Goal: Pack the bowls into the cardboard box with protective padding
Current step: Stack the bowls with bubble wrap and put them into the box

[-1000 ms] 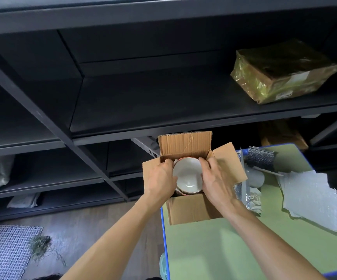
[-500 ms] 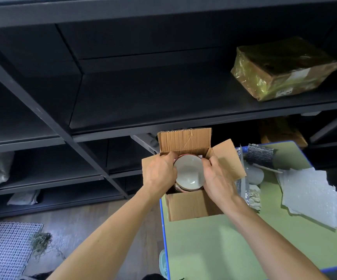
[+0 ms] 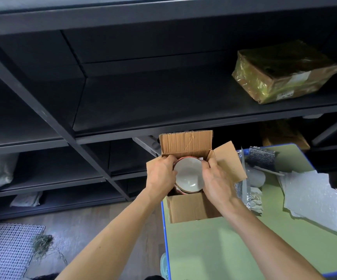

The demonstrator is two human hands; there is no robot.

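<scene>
- Dark metal shelving (image 3: 123, 110) is seen across the back.
- A plastic-wrapped parcel (image 3: 285, 71) is laid on one shelf.
- The wooden floor (image 3: 102, 225) is partly covered by a white grid mat (image 3: 3, 251).

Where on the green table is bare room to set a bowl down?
Bare: the green table from the brown cardboard box to its near edge. Crowded: right of the box, with silver foil wrap and grey padding sheets.

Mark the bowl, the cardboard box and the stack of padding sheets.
bowl (image 3: 188, 174): head view, on its pale inner surface.
cardboard box (image 3: 191, 209): head view, on its near outer wall.
padding sheets (image 3: 313, 201): head view, on the top sheet of the stack.
</scene>
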